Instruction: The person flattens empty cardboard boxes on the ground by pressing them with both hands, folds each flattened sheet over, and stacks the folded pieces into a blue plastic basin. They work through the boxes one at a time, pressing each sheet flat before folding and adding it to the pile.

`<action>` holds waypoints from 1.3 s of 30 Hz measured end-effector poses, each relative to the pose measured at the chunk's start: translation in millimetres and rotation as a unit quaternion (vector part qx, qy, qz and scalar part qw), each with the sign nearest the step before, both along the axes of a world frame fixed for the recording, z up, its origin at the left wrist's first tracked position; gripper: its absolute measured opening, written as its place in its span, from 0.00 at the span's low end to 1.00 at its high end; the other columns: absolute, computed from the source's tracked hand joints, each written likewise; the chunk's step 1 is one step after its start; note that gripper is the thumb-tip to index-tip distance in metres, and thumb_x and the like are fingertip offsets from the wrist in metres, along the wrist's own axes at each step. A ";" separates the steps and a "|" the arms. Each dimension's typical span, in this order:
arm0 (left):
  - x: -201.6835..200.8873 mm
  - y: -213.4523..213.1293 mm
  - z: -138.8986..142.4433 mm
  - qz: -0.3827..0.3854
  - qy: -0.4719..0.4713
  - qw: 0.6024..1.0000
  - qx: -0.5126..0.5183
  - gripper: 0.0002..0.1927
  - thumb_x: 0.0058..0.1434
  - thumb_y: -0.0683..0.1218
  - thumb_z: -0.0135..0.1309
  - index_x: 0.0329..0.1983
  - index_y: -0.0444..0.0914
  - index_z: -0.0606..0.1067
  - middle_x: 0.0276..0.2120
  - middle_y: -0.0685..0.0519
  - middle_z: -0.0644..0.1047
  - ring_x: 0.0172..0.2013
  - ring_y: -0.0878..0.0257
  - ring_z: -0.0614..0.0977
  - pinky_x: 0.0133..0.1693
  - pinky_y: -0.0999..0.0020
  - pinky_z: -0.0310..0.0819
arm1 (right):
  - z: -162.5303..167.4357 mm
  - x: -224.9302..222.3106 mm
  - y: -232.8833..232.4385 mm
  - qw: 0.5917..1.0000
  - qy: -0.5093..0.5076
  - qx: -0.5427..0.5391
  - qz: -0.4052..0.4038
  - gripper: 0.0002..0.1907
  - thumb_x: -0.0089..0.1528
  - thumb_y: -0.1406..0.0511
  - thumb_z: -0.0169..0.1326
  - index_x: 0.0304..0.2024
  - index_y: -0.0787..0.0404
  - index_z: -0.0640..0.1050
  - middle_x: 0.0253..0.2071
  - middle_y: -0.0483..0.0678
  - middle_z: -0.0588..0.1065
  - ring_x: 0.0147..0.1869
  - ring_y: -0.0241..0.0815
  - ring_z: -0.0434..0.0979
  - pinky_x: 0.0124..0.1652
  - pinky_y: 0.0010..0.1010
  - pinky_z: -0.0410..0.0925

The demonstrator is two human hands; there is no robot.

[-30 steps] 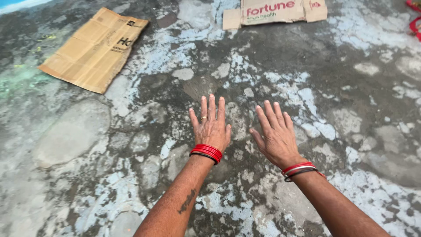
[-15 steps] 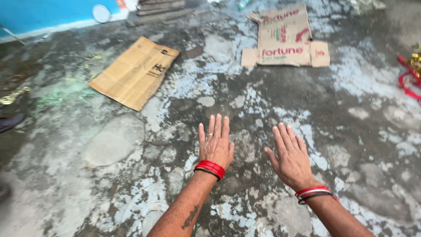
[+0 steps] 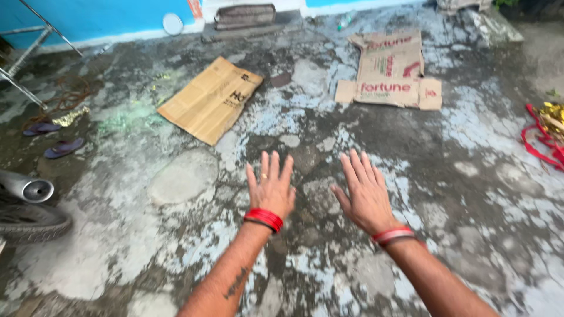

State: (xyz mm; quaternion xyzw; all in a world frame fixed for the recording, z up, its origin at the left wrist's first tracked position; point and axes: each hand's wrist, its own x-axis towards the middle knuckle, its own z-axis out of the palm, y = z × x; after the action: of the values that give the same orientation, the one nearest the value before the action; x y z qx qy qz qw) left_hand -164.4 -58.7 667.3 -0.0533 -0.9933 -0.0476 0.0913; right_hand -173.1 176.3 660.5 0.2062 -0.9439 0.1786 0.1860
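here, left hand [image 3: 271, 191] and right hand [image 3: 365, 194] spread flat, empty, above floor [image 3: 176, 176].

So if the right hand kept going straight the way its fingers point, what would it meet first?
Probably bare floor for some way, then the printed flattened cardboard box, judging by the right hand, open and empty. Height above the ground is unclear.

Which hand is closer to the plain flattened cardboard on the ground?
Left, probably. The left hand is stretched open below the plain cardboard, while the right hand points more toward the printed box.
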 end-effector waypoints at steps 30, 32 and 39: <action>-102.7 -246.1 95.9 0.029 0.038 0.999 0.020 0.39 0.58 0.53 0.59 0.72 0.45 0.60 0.72 0.40 0.58 0.73 0.44 0.53 0.68 0.37 0.40 | 69.4 -135.7 -187.4 0.998 -0.033 0.050 0.009 0.37 0.66 0.49 0.48 0.72 0.60 0.60 0.75 0.58 0.56 0.79 0.59 0.52 0.68 0.52 0.51; -111.8 -256.9 101.1 0.031 0.042 0.998 0.022 0.39 0.59 0.53 0.58 0.72 0.44 0.60 0.72 0.40 0.59 0.73 0.44 0.54 0.68 0.38 0.41 | 79.0 -151.6 -201.3 0.998 -0.036 0.057 0.014 0.37 0.67 0.49 0.47 0.72 0.60 0.60 0.75 0.58 0.56 0.79 0.58 0.51 0.69 0.52 0.50; -161.0 -280.9 115.4 0.033 0.065 0.997 0.026 0.39 0.59 0.55 0.58 0.69 0.35 0.62 0.70 0.42 0.61 0.72 0.47 0.56 0.69 0.46 0.45 | 92.2 -206.7 -241.8 0.998 -0.036 0.047 0.032 0.36 0.68 0.47 0.45 0.71 0.60 0.62 0.75 0.57 0.57 0.79 0.57 0.51 0.69 0.52 0.51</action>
State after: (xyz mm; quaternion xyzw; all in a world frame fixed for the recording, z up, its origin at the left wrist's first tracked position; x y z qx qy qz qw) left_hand -325.4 -339.5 782.7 -0.0211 -0.9849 -0.0668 0.1585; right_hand -379.9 -65.5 752.7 0.2385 -0.9501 0.1476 0.1362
